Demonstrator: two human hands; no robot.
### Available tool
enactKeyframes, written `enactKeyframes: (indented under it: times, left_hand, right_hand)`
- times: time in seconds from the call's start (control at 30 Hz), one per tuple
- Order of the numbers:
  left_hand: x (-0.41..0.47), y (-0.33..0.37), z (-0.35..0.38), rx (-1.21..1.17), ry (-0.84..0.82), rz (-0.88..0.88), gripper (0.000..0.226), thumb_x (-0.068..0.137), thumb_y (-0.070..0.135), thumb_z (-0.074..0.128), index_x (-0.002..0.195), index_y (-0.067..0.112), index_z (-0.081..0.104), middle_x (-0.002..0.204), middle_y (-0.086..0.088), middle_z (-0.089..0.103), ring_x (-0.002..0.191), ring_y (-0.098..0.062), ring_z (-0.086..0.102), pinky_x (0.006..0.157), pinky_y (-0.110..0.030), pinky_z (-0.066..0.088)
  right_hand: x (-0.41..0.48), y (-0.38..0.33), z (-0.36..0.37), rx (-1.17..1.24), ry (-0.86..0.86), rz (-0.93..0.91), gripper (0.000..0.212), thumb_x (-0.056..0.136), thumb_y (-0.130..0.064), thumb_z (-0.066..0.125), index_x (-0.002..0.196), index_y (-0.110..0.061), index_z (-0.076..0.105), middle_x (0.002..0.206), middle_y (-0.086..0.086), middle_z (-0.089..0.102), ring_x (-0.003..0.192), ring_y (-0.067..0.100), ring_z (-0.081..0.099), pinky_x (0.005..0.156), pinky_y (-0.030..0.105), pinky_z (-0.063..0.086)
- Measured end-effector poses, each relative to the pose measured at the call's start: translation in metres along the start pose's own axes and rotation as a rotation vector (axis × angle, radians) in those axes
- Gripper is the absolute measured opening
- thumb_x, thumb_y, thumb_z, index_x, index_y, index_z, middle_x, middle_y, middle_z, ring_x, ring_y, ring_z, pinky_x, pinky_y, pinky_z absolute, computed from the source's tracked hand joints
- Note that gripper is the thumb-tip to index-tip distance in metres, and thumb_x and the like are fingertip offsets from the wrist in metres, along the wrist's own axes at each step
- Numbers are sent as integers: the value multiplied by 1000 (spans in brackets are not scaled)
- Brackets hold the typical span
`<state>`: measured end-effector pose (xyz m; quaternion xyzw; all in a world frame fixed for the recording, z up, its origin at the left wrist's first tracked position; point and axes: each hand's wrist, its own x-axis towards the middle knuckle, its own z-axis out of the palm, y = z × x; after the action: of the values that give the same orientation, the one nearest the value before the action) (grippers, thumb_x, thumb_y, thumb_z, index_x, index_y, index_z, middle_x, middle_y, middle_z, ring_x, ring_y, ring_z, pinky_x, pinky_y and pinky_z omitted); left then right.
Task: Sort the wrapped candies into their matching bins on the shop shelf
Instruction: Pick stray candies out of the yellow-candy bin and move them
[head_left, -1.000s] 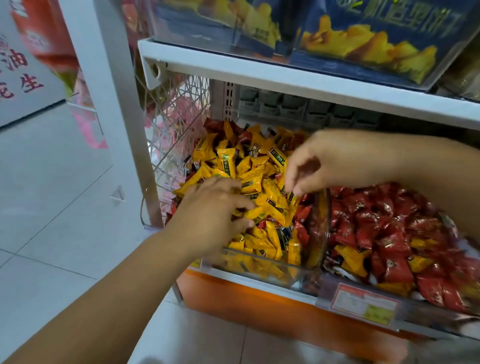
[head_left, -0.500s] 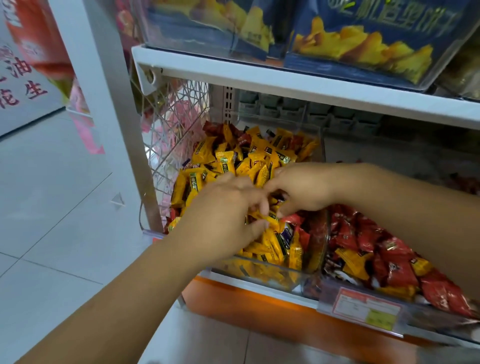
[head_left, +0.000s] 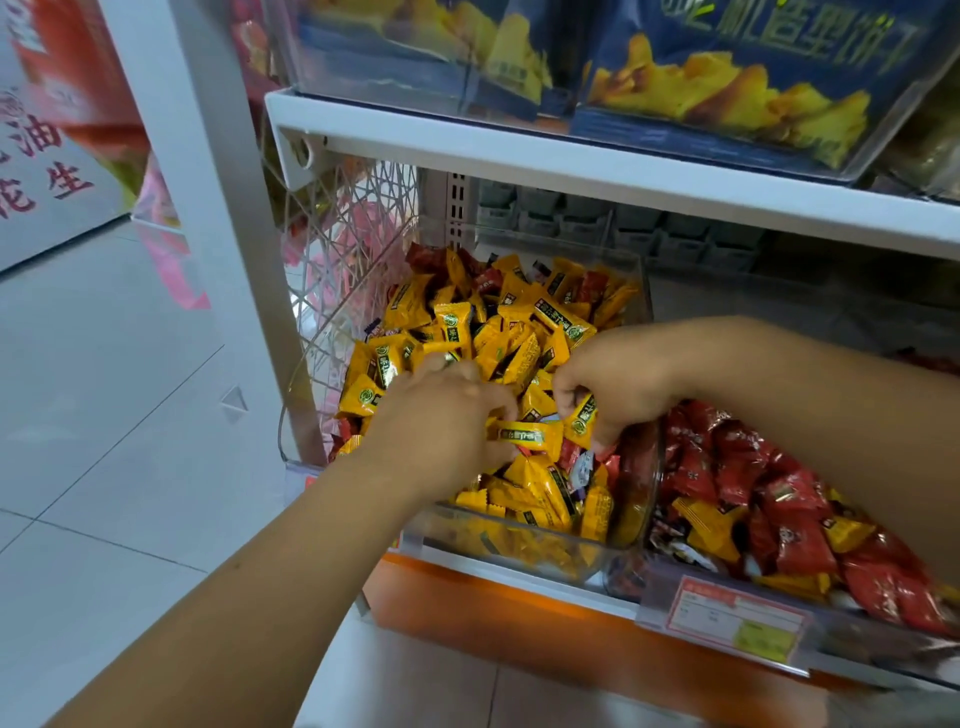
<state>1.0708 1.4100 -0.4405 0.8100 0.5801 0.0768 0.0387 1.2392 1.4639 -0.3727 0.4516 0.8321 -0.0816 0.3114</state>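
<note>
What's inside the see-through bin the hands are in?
Mostly yellow candies, with a few red candies mixed in. The left hand and right hand cover the middle, so what lies beneath them is hidden.

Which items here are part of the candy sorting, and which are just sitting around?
Job: left hand and right hand, each gripping yellow candies; red candies; left bin; right bin.
Lying about: snack bags, price tag, wire basket.

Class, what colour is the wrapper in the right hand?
The wrapper is yellow with dark print; head view.
</note>
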Motion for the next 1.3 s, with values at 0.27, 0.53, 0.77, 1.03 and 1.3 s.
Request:
enactKeyframes:
  times: [0.27,0.53,0.77,1.03,1.3]
  left_hand:
    - [-5,-13,-8,-159,204,-19,9,84,44,68,90,36,68,100,12,59,98,-15,41,89,-36,40]
    - [-4,8,-3,-165,-163,127,34,95,41,55,129,46,54,125,26,57,119,-8,33,101,-35,26]
    - [-1,6,-4,-155,-247,69,47,91,29,57,132,51,47,125,32,53,116,-7,29,96,-31,19]
    - [3,9,1,73,-142,50,34,87,55,59,118,42,62,100,10,34,114,-17,31,94,-36,25]
    - [-12,-11,-5,-310,20,3,12,85,48,65,95,46,69,110,20,48,117,-12,38,103,-42,29]
  right_hand:
    - [-6,18,-3,209,443,32,47,87,-28,69,131,-29,53,132,-2,51,113,13,48,93,30,41]
    - [-27,-11,0,-23,-14,-91,56,89,-25,68,140,-32,47,132,-8,56,108,8,53,81,21,40]
    - [2,-8,-6,-8,-178,-56,67,80,-26,77,137,-33,44,108,-15,51,92,7,50,76,27,40]
    - [0,-9,0,-12,-169,-111,73,81,-35,75,143,-40,38,93,-26,39,77,-2,38,59,14,28]
    - [-2,-6,6,104,-11,-151,36,81,-25,76,115,-28,64,88,-14,63,74,0,52,66,17,40]
